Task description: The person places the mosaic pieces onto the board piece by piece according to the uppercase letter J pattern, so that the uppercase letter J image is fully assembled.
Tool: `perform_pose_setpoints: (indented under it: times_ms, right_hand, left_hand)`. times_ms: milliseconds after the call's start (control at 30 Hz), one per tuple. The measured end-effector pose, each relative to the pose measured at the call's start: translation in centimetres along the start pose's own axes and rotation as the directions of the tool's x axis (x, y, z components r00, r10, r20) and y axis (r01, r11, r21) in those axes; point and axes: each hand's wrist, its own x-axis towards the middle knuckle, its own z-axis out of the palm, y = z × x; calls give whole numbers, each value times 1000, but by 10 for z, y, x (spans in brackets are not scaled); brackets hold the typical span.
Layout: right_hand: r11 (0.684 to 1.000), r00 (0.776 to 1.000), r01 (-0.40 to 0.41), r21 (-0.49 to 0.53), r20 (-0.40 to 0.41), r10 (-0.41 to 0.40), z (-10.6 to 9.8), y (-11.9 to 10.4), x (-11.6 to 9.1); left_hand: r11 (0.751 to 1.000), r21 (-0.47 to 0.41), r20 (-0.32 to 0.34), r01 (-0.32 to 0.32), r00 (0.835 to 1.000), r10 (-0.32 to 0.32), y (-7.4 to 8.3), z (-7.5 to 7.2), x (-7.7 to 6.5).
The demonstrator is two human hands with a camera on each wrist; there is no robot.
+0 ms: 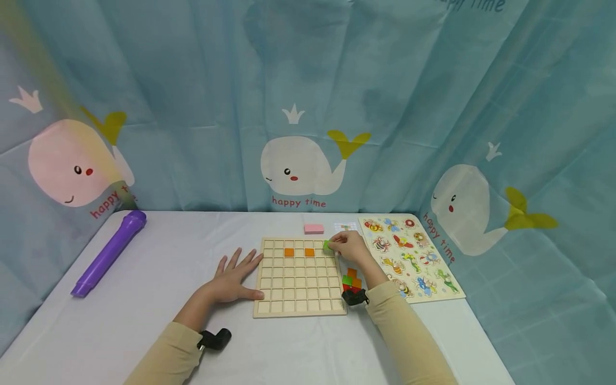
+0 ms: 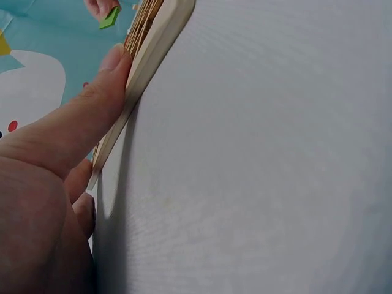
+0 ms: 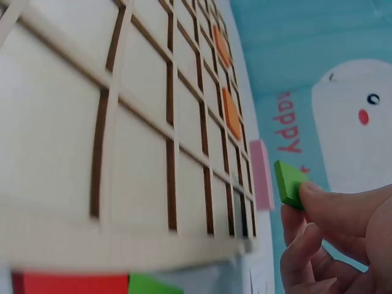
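Note:
A wooden grid board (image 1: pixel 300 316) lies on the white table, with two orange square tiles (image 1: pixel 289 252) in cells of its second row from the back. My right hand (image 1: pixel 350 246) pinches a green square tile (image 3: pixel 289 184) between thumb and fingers, above the board's back right corner. In the right wrist view the tile is tilted and raised over the grid. Spread fingers and thumb of my left hand (image 1: pixel 231 282) rest against the board's left edge. In the left wrist view its thumb (image 2: pixel 101 92) presses along the wooden rim.
Red, orange and green tiles (image 1: pixel 352 281) are piled right of the board, beneath my right wrist. Behind the board are a pink block (image 1: pixel 314 229) and a small printed card (image 1: pixel 345 226). An insect puzzle board (image 1: pixel 452 295) lies right, a purple tube-like object (image 1: pixel 109 254) left.

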Motion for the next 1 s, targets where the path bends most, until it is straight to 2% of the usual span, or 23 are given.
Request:
perform_pose_setpoints:
  times_ms: [300, 433, 767, 1000]
  right_hand:
    - [992, 991, 122, -44, 59, -120, 30, -17, 4]
    - [985, 986, 161, -55, 59, -158, 39, -23, 7]
    - [977, 981, 190, -100, 67, -184, 55, -35, 16]
    - [964, 984, 169, -205, 88, -154, 66, -31, 21]
  left_hand:
    - [1000, 3, -5, 3, 1000, -3, 0, -1, -2]
    - [1000, -4, -4, -3, 1000, 3, 1, -2, -2]
    - [1000, 1, 0, 2, 1000, -2, 2, -3, 0]
    - [1000, -6, 9, 8, 1000, -8, 3, -2, -1]
